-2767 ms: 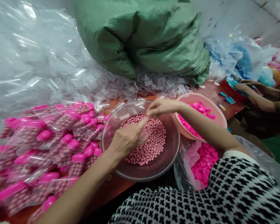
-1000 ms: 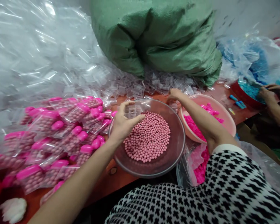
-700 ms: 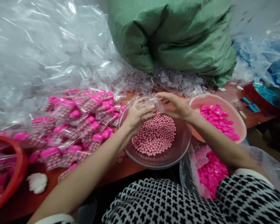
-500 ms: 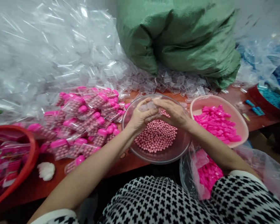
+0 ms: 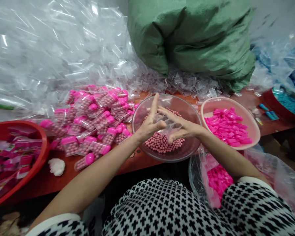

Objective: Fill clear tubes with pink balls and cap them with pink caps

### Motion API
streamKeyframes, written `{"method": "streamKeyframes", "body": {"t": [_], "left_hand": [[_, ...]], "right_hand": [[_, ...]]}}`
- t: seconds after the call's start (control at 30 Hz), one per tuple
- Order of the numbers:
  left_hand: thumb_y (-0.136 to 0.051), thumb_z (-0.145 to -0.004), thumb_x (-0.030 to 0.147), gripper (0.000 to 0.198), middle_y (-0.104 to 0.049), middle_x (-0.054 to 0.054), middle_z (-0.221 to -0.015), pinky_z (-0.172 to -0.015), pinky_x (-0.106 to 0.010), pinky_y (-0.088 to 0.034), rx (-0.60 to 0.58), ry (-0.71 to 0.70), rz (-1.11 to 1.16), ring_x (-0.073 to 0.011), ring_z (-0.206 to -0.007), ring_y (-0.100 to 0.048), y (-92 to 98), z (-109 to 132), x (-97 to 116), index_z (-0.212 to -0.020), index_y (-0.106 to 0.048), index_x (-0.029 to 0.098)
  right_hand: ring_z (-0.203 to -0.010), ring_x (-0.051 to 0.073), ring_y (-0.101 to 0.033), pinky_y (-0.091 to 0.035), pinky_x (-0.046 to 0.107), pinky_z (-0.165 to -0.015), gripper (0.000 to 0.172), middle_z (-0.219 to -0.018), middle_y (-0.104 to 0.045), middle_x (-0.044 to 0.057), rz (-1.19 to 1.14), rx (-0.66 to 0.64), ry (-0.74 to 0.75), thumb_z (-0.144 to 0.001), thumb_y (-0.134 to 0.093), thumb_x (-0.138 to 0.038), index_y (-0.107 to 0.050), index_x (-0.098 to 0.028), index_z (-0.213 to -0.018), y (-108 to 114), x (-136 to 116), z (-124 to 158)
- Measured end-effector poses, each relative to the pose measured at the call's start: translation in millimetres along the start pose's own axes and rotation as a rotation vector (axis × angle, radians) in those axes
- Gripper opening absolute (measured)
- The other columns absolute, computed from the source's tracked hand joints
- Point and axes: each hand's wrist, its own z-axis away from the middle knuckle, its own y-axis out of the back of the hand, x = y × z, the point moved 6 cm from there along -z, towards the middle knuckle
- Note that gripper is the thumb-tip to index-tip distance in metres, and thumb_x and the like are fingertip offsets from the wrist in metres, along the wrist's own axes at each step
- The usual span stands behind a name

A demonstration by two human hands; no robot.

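Left hand, right hand have spread, clear tubes (apparently several) between.

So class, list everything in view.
Bowl: one, clear, centre.
Beads: many, pink, in bowl.
Held tubes: several, clear, centre.
Filled bottles: many, pink, left.
Basins: two, red, far left, far right.
Packets: many, pink, left basin.
Small pieces: many, blue, right basin.
Lump: one, white, left.
Loose pieces: many, clear, behind bowl.
Sack: one, green, top.
Tub: one, peach, right.
Caps: many, pink, in tub.
Bag: one, clear, bottom right.
Table: one, red, underneath.
Shirt: one, black-and-white, bottom.
Left hand, right hand: two, bare, over bowl.
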Motion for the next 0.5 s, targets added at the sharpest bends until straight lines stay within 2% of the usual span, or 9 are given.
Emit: {"method": "streamKeyframes", "body": {"t": [0.07, 0.1, 0.2, 0.27, 0.3, 0.33, 0.4, 0.43, 0.5], "left_hand": [[-0.067, -0.063, 0.091, 0.125, -0.059, -0.012, -0.141, -0.108, -0.051, -0.049, 0.093, 0.001, -0.014, -0.0367, -0.133, -0.057, 3.1, -0.4, -3.1, -0.163, -0.019, 0.034], [-0.061, -0.062, 0.095, 0.126, -0.061, -0.011, -0.137, -0.107, -0.051, -0.049, 0.149, 0.003, -0.027, -0.0358, -0.13, -0.058, 5.2, -1.2, -4.3, -0.163, -0.02, 0.032], [-0.041, -0.066, 0.102, 0.117, -0.068, -0.01, -0.122, -0.099, -0.048, -0.053, 0.274, 0.054, -0.124, -0.0335, -0.119, -0.064, 12.7, -4.1, -5.1, -0.157, -0.034, 0.029], [-0.035, -0.075, 0.098, 0.102, -0.069, -0.011, -0.116, -0.097, -0.046, -0.053, 0.273, 0.117, -0.31, -0.0336, -0.117, -0.064, 20.0, -6.5, -1.2, -0.144, -0.052, 0.025], [-0.039, -0.079, 0.094, 0.092, -0.069, -0.012, -0.114, -0.099, -0.045, -0.052, 0.235, 0.148, -0.452, -0.0344, -0.118, -0.063, 23.6, -7.9, 1.8, -0.134, -0.06, 0.022], [-0.048, -0.08, 0.089, 0.083, -0.069, -0.013, -0.115, -0.102, -0.046, -0.05, 0.177, 0.173, -0.619, -0.0359, -0.12, -0.061, 26.8, -9.3, 4.8, -0.124, -0.065, 0.02], [-0.076, -0.068, 0.077, 0.075, -0.066, -0.016, -0.12, -0.109, -0.049, -0.044, 0.018, 0.251, -0.967, -0.0409, -0.125, -0.058, 31.2, -11.3, 4.7, -0.113, -0.068, 0.017], [-0.087, -0.056, 0.07, 0.08, -0.064, -0.018, -0.123, -0.111, -0.051, -0.043, -0.064, 0.321, -1.11, -0.044, -0.126, -0.057, 33.0, -11.4, 0.4, -0.112, -0.068, 0.015], [-0.099, -0.038, 0.054, 0.094, -0.061, -0.023, -0.128, -0.112, -0.055, -0.042, -0.185, 0.487, -1.268, -0.0489, -0.127, -0.055, 34.3, -10.3, -13.0, -0.115, -0.066, 0.012]], "right_hand": [[-0.161, 0.033, -0.01, -0.014, 0.055, -0.129, 0.115, -0.173, -0.011, 0.013, 0.084, 0.048, 0.026, -0.069, -0.083, -0.066, -0.025, -0.029, -0.161, -11.2, -7.1, -3.4], [-0.16, 0.033, -0.014, -0.017, 0.056, -0.129, 0.114, -0.172, -0.014, 0.015, 0.117, 0.089, 0.033, -0.069, -0.082, -0.068, -0.025, -0.028, -0.16, -15.0, -10.0, -4.8], [-0.147, 0.034, -0.042, -0.037, 0.056, -0.12, 0.097, -0.16, -0.037, 0.018, 0.186, 0.248, -0.012, -0.076, -0.076, -0.069, -0.031, -0.025, -0.15, -13.6, -11.0, -3.7], [-0.133, 0.032, -0.056, -0.049, 0.052, -0.11, 0.083, -0.147, -0.05, 0.018, 0.3, 0.313, -0.116, -0.081, -0.074, -0.063, -0.034, -0.023, -0.142, -2.5, -3.9, 2.2], [-0.129, 0.033, -0.059, -0.051, 0.051, -0.107, 0.08, -0.143, -0.054, 0.018, 0.405, 0.301, -0.188, -0.081, -0.076, -0.057, -0.036, -0.021, -0.14, 3.8, 1.5, 5.9], [-0.127, 0.035, -0.061, -0.052, 0.051, -0.105, 0.079, -0.14, -0.056, 0.02, 0.537, 0.25, -0.274, -0.079, -0.079, -0.051, -0.037, -0.018, -0.138, 9.1, 8.2, 9.7], [-0.124, 0.041, -0.062, -0.052, 0.053, -0.102, 0.077, -0.134, -0.061, 0.024, 0.824, 0.042, -0.474, -0.074, -0.083, -0.036, -0.043, -0.012, -0.134, 14.4, 25.0, 18.4], [-0.121, 0.042, -0.063, -0.053, 0.054, -0.099, 0.072, -0.13, -0.063, 0.026, 0.95, -0.087, -0.577, -0.073, -0.082, -0.029, -0.047, -0.009, -0.132, 14.3, 33.8, 23.5], [-0.113, 0.041, -0.068, -0.054, 0.05, -0.094, 0.057, -0.121, -0.068, 0.027, 1.113, -0.311, -0.748, -0.076, -0.075, -0.016, -0.053, -0.007, -0.127, 9.7, 47.5, 32.4]]}}
